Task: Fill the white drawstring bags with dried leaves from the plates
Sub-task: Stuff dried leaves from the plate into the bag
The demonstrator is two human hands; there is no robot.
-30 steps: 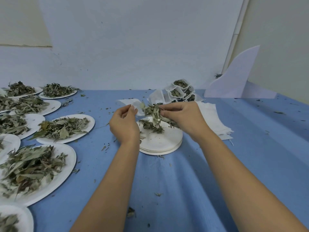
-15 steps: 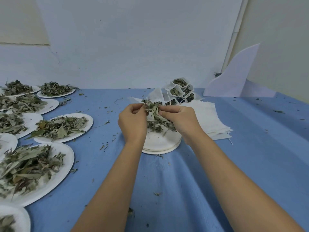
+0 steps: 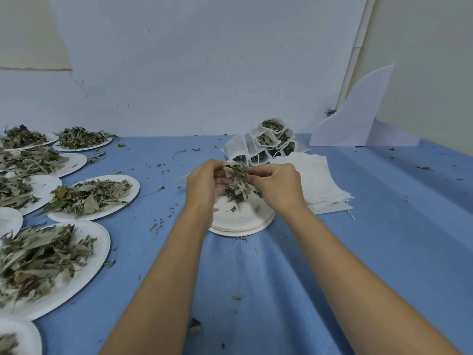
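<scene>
**Grips both closed: bag rim left, leaf clump right**

Pinches the rim of a white drawstring bag [image 3: 229, 163] in the left grip [image 3: 204, 183], curled tight. Clasps a clump of dried leaves [image 3: 239, 185] in the right grip [image 3: 276, 185], just above the plate stack [image 3: 240, 221]. Looks mid-fill. Calls next for spreading the mouth and pushing the clump down without shedding onto the desk [image 3: 281, 278]. Cannot make out the bag's body, cord or fullness, hidden behind both grips and leaves. Shows filled bags [image 3: 268, 139] just beyond the grips.

a curved white board [image 3: 358, 119] stands on the blue tablecloth [image 3: 384, 252]
</scene>
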